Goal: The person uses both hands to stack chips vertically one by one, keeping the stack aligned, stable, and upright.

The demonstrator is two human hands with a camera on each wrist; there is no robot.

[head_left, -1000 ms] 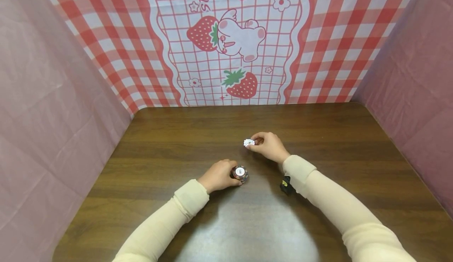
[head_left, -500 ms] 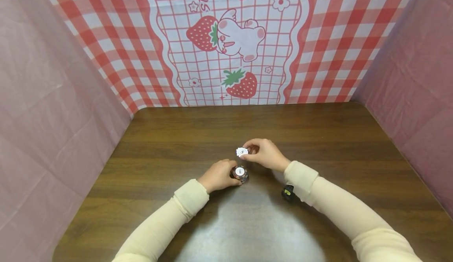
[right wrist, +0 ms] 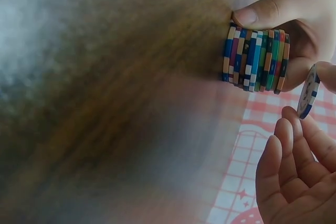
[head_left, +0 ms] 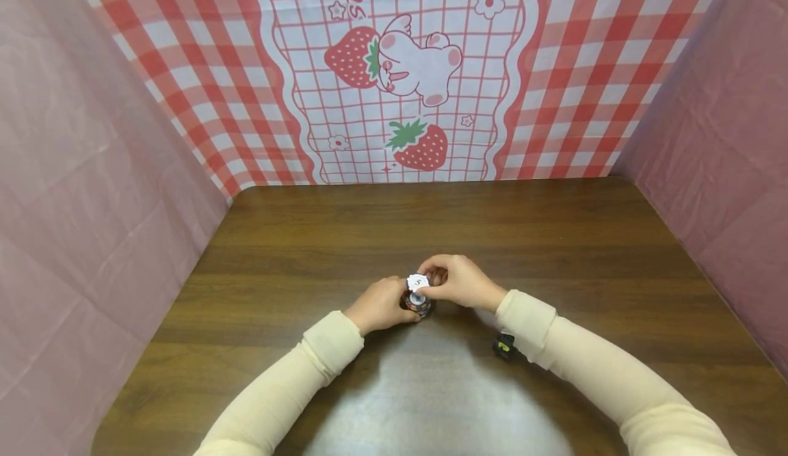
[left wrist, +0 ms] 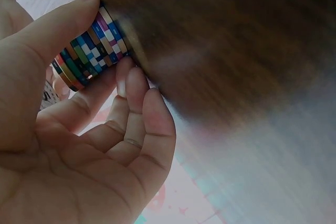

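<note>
A stack of several multicoloured poker chips [head_left: 418, 305] stands on the brown wooden table [head_left: 308, 237]. My left hand [head_left: 382, 305] grips it between thumb and fingers; in the left wrist view the chip stack [left wrist: 94, 48] shows its striped edges. My right hand [head_left: 463, 282] pinches a single white poker chip [head_left: 418, 283] marked 5, held just above the stack and partly covering its top in the head view. From the right wrist, that poker chip [right wrist: 308, 92] appears tilted edge-on and apart from the chip stack [right wrist: 256, 59], its blue-and-white rim showing.
A small black device [head_left: 504, 346] with a yellow-green mark shows beneath the right cuff. Pink cloth [head_left: 92, 169] hangs at both sides. A red checked strawberry cloth [head_left: 406, 66] rises behind the table's far edge.
My right hand has brought the white chip down and towards me, from beyond the stack to over it. The left hand and the stack have stayed in place.
</note>
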